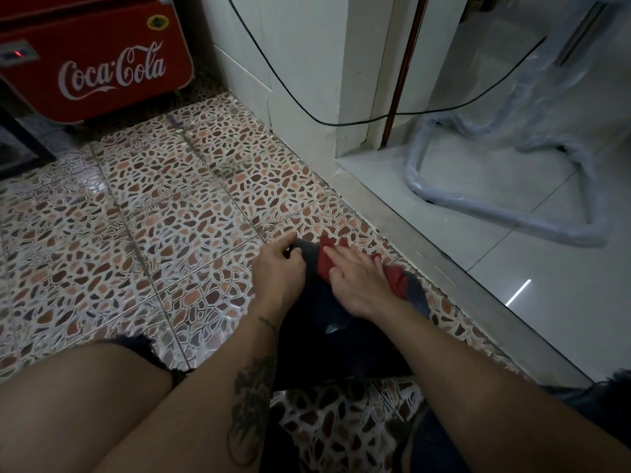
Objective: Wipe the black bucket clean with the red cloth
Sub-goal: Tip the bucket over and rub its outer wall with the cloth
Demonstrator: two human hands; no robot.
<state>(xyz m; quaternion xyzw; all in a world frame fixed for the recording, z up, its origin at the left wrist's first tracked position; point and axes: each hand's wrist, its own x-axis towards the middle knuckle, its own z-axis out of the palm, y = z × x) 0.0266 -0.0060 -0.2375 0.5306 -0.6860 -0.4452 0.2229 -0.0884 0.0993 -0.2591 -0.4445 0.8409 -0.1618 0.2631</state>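
Currently wiping: my left hand [276, 271] grips the bucket [324, 336] end, my right hand [355, 285] presses the cloth [324, 266] flat-fingered; next, a firm sweep along the wall.

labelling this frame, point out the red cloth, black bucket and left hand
red cloth [397, 282], head view, bunched right end
black bucket [314, 336], head view, dark side wall
left hand [276, 273], head view, back of the hand

1. The pebble-patterned tile floor [153, 216] carries a red Coca-Cola cooler [102, 63] at its far corner.
2. The black bucket [321, 349] rests on it, near a grey threshold [444, 257].
3. Beyond, on glossy white tiles [546, 295], stands a plastic-wrapped tube frame [512, 216].
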